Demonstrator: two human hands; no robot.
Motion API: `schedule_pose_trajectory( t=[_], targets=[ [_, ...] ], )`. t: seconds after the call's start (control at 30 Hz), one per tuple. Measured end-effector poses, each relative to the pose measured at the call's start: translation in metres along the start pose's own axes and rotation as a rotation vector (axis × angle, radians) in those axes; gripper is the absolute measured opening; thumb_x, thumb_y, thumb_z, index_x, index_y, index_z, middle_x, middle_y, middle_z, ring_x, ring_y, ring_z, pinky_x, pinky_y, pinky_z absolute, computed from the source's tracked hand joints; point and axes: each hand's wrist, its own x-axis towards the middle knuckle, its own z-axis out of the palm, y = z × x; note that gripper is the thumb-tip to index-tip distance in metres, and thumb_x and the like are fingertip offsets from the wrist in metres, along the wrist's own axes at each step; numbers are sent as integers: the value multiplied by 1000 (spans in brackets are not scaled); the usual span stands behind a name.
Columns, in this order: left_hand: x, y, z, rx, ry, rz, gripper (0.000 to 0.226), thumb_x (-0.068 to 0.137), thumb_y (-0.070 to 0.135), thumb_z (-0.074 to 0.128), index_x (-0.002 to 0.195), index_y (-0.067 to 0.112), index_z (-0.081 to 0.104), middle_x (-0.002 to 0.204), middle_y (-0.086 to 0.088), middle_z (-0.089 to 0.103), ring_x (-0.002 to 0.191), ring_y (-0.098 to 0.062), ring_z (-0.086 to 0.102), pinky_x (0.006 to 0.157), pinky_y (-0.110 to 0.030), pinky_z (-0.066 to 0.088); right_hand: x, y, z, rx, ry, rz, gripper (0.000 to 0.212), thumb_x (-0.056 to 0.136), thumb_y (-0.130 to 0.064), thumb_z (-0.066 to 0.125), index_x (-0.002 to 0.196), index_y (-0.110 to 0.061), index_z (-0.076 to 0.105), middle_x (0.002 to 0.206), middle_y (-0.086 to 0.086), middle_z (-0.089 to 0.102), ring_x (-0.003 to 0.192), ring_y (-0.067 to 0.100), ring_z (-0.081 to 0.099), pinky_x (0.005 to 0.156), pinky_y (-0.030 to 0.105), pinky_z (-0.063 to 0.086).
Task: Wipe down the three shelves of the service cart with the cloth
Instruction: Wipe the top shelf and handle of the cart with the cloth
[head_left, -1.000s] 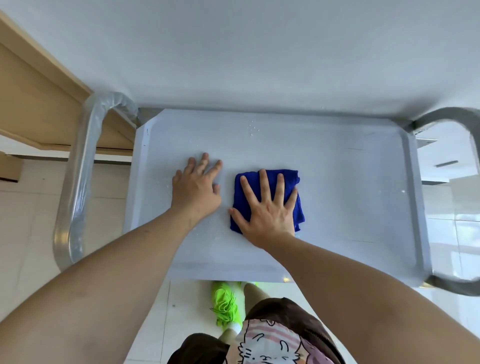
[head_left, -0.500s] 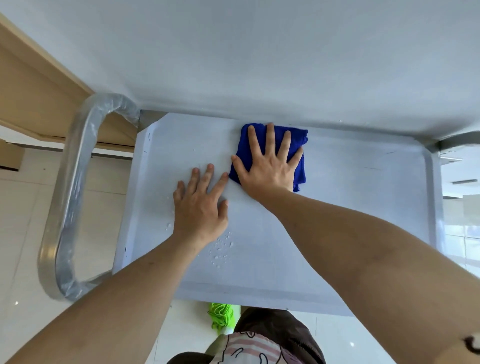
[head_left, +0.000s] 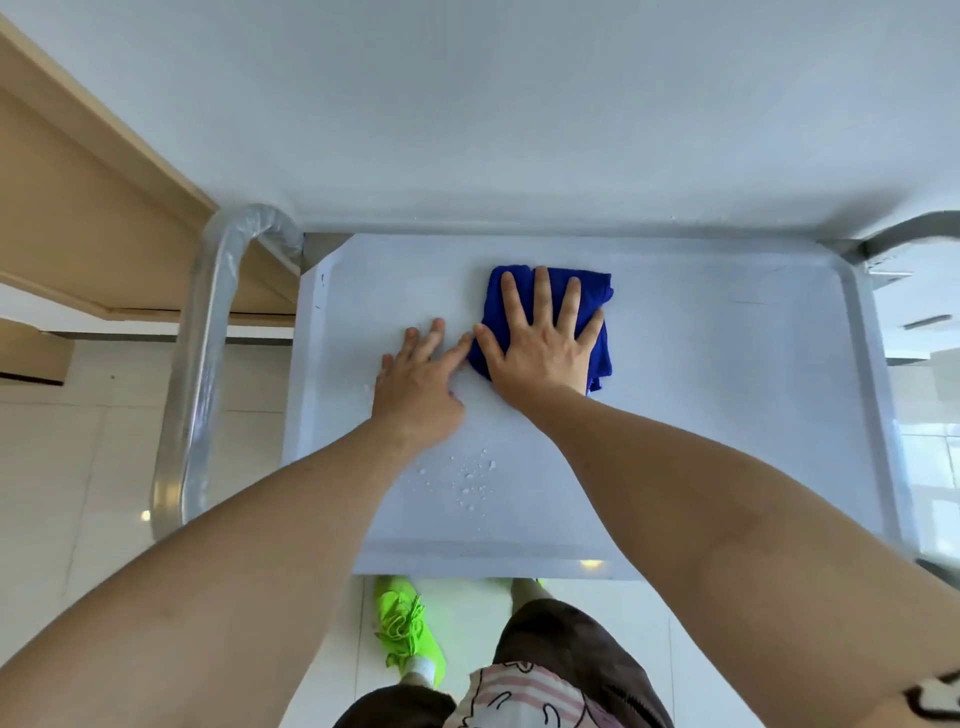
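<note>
1. Head view: my right hand (head_left: 540, 348) lies flat on the folded blue microfibre cloth (head_left: 597, 317), its fingers (head_left: 540, 296) straight and spread apart, palm pressing the cloth down onto the shelf.
2. The cloth sits in the far middle part of the pale grey top shelf of the service cart (head_left: 727, 415), near the far rim. It shows beyond my fingertips and to the right of my palm; the rest is hidden under my hand.
3. My left hand (head_left: 418, 384) rests flat on the bare shelf just to the left of the cloth. Its fingers (head_left: 435, 340) are straight, loosely apart and holding nothing. They are a little blurred. The forefinger reaches towards the thumb of my right hand, close to the cloth's left edge; whether they touch I cannot tell.
4. The shelf is a shallow tray with a raised rim all round. In it, besides the cloth, lies a scatter of small water droplets (head_left: 472, 480) on the near side, between my two forearms.
5. A curved metal handle wrapped in clear plastic film (head_left: 200, 374) stands at the cart's left end, and a grey metal bar (head_left: 904, 231) shows at the far right corner.
6. Below the shelf's near edge I see my bright green laced shoe (head_left: 402, 621) on the white tiled floor (head_left: 62, 467).
7. A light wooden board (head_left: 93, 208) runs along the left, beyond the handle.
</note>
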Motion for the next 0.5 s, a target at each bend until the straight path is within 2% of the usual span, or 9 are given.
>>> schedule_pose_trajectory(
  t=[0.07, 0.17, 0.27, 0.4, 0.5],
  targets=[
    [1, -6, -8, -81, -80, 19, 88, 82, 2, 45, 153, 43, 14, 165, 9, -9, 150, -21, -12, 121, -45, -1, -26, -3, 5, 4, -11, 36, 74, 93, -77, 9, 158, -43, -1, 170, 0, 2, 152, 35, -11, 114, 65, -9],
    [3, -11, -16, -96, -167, 28, 94, 80, -6, 43, 154, 42, 12, 163, 11, -14, 149, -21, -17, 121, -43, -1, -73, -13, 14, 18, -36, 88, 72, 94, -75, 9, 157, -43, -7, 170, -2, -4, 151, 33, -16, 115, 66, -9],
    [5, -9, -16, -27, -161, 51, 98, 77, -8, 45, 155, 39, 8, 163, 8, -17, 149, -22, -18, 121, -43, -1, -118, -27, 24, 37, -72, 130, 71, 94, -75, 6, 155, -45, -12, 169, -3, -8, 150, 32, -21, 116, 66, -9],
    [6, -8, -13, 66, -102, 83, 99, 76, -10, 46, 155, 37, 9, 164, 5, -14, 150, -25, -13, 121, -42, 12, -160, -45, 32, 60, -117, 163, 70, 94, -74, 4, 153, -47, -19, 169, -4, -14, 149, 31, -27, 115, 64, -16],
    [3, -10, -10, 67, -87, 81, 96, 81, -11, 42, 155, 40, 8, 164, 7, -14, 150, -27, -12, 121, -43, 14, -197, -57, 35, 50, -133, 167, 69, 94, -74, 3, 152, -47, -23, 168, -4, -16, 149, 32, -29, 114, 63, -19]
  ],
)
